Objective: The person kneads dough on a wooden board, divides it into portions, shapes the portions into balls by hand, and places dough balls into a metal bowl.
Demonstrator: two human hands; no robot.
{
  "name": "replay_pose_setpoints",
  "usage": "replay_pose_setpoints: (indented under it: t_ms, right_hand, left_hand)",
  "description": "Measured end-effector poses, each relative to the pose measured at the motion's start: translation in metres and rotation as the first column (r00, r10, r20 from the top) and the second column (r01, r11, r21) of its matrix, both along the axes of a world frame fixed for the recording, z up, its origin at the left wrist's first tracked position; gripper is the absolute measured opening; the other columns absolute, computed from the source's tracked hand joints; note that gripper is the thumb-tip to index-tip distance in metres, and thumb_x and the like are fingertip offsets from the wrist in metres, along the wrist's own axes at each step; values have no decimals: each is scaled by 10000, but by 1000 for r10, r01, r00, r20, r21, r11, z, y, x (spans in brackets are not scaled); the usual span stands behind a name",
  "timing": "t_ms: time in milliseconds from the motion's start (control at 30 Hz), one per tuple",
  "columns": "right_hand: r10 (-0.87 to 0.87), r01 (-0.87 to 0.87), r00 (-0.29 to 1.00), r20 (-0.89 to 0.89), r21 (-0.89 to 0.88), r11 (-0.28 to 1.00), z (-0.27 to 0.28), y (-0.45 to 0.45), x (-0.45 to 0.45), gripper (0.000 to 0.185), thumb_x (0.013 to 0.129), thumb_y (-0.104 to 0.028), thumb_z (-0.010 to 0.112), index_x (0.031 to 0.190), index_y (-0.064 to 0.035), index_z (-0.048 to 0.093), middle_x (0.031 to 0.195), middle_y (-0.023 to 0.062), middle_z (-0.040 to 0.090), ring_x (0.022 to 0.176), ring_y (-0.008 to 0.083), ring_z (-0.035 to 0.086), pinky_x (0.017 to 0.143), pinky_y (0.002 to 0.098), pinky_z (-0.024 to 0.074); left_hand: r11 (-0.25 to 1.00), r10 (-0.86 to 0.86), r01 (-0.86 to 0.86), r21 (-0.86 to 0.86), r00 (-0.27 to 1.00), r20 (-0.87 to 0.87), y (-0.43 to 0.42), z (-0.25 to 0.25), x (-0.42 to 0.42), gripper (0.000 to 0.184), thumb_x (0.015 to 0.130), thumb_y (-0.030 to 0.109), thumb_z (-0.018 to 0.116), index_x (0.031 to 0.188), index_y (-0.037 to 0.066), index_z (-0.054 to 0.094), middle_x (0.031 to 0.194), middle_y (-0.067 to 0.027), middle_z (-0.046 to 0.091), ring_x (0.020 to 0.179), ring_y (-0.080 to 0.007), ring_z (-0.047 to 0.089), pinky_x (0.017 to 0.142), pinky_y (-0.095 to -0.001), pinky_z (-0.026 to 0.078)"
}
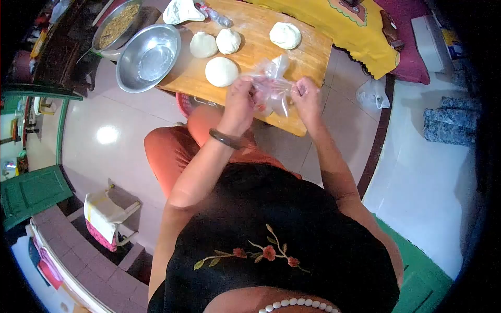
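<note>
Between my two hands a clear plastic bag [275,86] is stretched over the near right part of the wooden board [261,41]. My left hand [241,101] has its fingers closed on the bag's left side. My right hand [306,99] pinches its right side. What the bag contains, if anything, I cannot make out. Just beyond my left hand lies a smooth round piece of dough [222,72]. Farther back are a flatter dough piece [203,45] and a lumpier dough ball [228,41]. Another dough ball [285,35] rests at the back right.
A metal bowl [148,58] overlaps the board's left edge, beside a pan of brownish filling [119,26]. A white bag [182,11] lies at the back. Under the board shows a red basket [185,104]. A yellow cloth [334,26] covers the surface behind. A chair [107,214] stands lower left.
</note>
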State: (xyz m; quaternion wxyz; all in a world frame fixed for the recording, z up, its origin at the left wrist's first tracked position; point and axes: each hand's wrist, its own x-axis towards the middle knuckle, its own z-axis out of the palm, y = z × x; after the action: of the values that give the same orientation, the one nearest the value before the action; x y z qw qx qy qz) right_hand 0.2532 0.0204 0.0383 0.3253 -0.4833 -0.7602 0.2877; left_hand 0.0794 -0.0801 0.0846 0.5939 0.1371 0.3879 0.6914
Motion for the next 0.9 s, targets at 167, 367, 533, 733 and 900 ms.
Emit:
replay_pose_setpoints:
  t_ms: [167, 367, 533, 733, 900]
  right_hand:
    - [-234, 233, 971, 49, 21, 972, -5, 37, 39, 180, 810, -91, 660, 757, -10, 508, 649, 109, 514, 591, 219, 484, 587, 351, 430]
    - [-386, 387, 922, -38, 87, 918, 11, 76, 86, 186, 808, -138, 655, 791, 10, 545, 697, 126, 558, 649, 243, 544, 619, 377, 453]
    - [-397, 403, 915, -69, 169, 899, 11, 88, 86, 172, 807, -130, 646, 790, 7, 544, 710, 135, 573, 667, 265, 550, 636, 386, 448]
    - [-431, 455, 889, -155, 188, 871, 15, 92, 80, 172, 825, -108, 620, 791, 12, 502, 698, 151, 539, 677, 283, 535, 647, 399, 439]
    - [-430, 456, 890, -152, 276, 846, -11, 89, 85, 140, 839, -80, 607, 806, 12, 506, 690, 136, 535, 652, 257, 526, 633, 394, 440]
  left_hand:
    - [986, 36, -44, 163, 998, 50, 2, -7, -35, 152, 1027, 187, 443, 906, 101, 477, 758, 11, 477, 674, -107, 457, 618, -267, 400]
    - [984, 171, -149, 95, 937, -306, 3, -3, -44, 163, 1008, 253, 536, 958, 100, 509, 764, 31, 518, 586, -73, 433, 542, -217, 376]
    - [994, -59, 106, -42, 162, -985, -10, 12, -3, 298, 853, 87, 711, 1102, -1, 572, 720, -53, 555, 670, -110, 569, 587, -275, 455]
    - [992, -94, 102, -74, 209, -973, -10, -6, -12, 137, 893, 36, 574, 1011, -7, 628, 849, -144, 679, 779, -275, 671, 662, -371, 518]
    - [967, 174, -252, -43, 771, -612, 0, -26, -29, 143, 924, 6, 467, 1012, -30, 574, 922, -67, 639, 726, -106, 572, 644, -251, 469]
